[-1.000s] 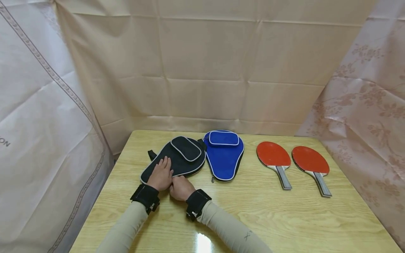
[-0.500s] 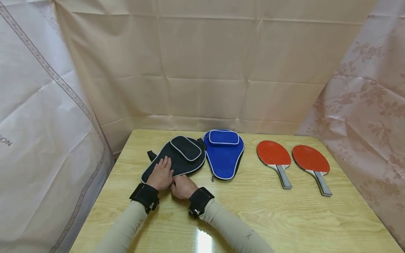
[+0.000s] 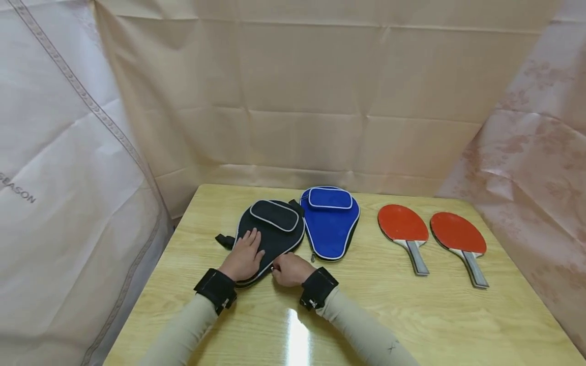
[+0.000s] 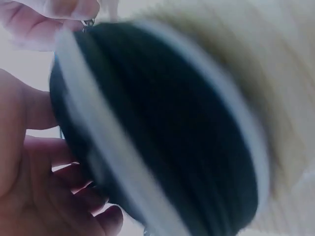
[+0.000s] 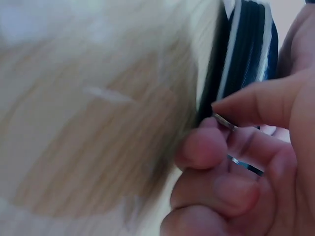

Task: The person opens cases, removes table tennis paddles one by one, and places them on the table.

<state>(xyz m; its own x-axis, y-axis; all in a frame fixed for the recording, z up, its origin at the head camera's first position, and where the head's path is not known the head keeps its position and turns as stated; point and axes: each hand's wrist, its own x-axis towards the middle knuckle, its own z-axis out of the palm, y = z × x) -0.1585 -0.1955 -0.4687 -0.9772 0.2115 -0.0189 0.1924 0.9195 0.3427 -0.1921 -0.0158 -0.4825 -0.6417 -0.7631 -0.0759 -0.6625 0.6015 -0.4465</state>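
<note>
A black paddle case with white piping and a small front pocket lies on the table, its narrow end toward me. My left hand rests on its face, fingers straight and spread. At the case's right edge my right hand has its fingers curled. The right wrist view shows its thumb and forefinger pinching a metal zipper pull beside the case's zippered side. In the left wrist view that side fills the middle, with the zipper pull at its top corner.
A blue paddle case lies close against the black one's upper right. Two red table tennis paddles lie farther right, handles toward me. Cloth hangings stand behind the wooden table and at both sides.
The black case has turned, its narrow end swinging right and toward me. Both hands have moved along with it, the right hand more to the right. The camera view has shifted slightly.
</note>
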